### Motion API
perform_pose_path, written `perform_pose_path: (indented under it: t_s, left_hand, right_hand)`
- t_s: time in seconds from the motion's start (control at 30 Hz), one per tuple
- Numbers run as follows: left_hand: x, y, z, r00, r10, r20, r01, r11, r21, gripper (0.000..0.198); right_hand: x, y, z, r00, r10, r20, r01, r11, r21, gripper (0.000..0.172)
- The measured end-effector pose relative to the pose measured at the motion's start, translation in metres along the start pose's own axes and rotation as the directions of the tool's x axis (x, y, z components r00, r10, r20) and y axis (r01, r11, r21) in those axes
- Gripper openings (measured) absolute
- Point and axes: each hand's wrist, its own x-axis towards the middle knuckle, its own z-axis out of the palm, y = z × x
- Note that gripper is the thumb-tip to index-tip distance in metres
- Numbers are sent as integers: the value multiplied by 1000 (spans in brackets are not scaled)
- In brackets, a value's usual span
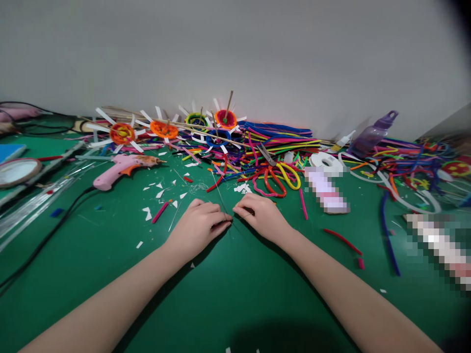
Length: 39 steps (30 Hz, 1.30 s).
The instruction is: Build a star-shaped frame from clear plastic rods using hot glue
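Note:
My left hand (200, 226) and my right hand (262, 215) rest on the green table (228, 294), fingertips nearly meeting at the middle. Both are closed in a pinch on a thin dark green pipe cleaner (224, 206) that is hard to see against the table. A short pink pipe cleaner piece (160, 212) lies just left of my left hand. Small white paper scraps (158, 193) are scattered beyond it.
A pink glue gun (119, 169) lies at the left with its black cord. Finished pinwheel flowers (164, 130) and a heap of coloured pipe cleaners (279, 142) line the wall. Scissors (274, 174), white tape roll (326, 161) and a purple bottle (371, 135) sit right.

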Motion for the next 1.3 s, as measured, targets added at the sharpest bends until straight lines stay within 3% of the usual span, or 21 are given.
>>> perform_pose_path:
  t_s: [0.2, 0.67, 1.3]
  left_hand:
    - [0, 1, 0, 1000, -10, -26, 10, 1000, -4, 20]
    - [1, 2, -1, 1000, 2, -7, -2, 1000, 12, 23]
    - [2, 3, -3, 999, -19, 34, 19, 1000, -25, 24]
  right_hand:
    - [-2, -8, -2, 995, 103, 6, -103, 993, -61, 20]
    - [-2, -11, 0, 996, 84, 5, -84, 996, -14, 21]
    - [-4, -20, 16, 927, 369, -68, -358, 924, 137, 29]
